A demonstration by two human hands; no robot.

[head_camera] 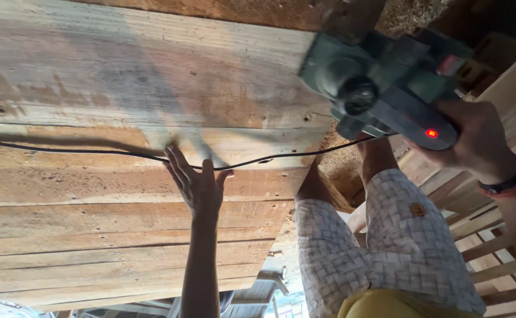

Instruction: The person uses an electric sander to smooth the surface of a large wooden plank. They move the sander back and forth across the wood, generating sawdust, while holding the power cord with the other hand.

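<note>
Gripping the green power planer (381,79) by its rear handle, the right hand (475,144) was wrapped fully closed around the tool up at two o'clock in the view, a red indicator light (431,133) glowing just beside the fingers. The planer's body hung off the end of the wide wooden plank (140,76), its front part blurred (motion or focus, hard to say which). A dark wristband (508,182) sat on that wrist.

Out from the tool ran a thin black cord (93,150), trailing toward nine o'clock across the boards. Near the centre, the left hand (198,185) lay flat and open on the stacked planks (105,235), fingers spread and holding nothing, fingertips right at the cord; whether they touched it could not be told.

Down at five o'clock were the person's pale checkered shorts (399,247), with a strip of yellow garment (387,306) at the bottom edge. Sawdust (340,162) lay heaped between the plank end and the legs, and more lumber (493,259) was stacked at four o'clock.
</note>
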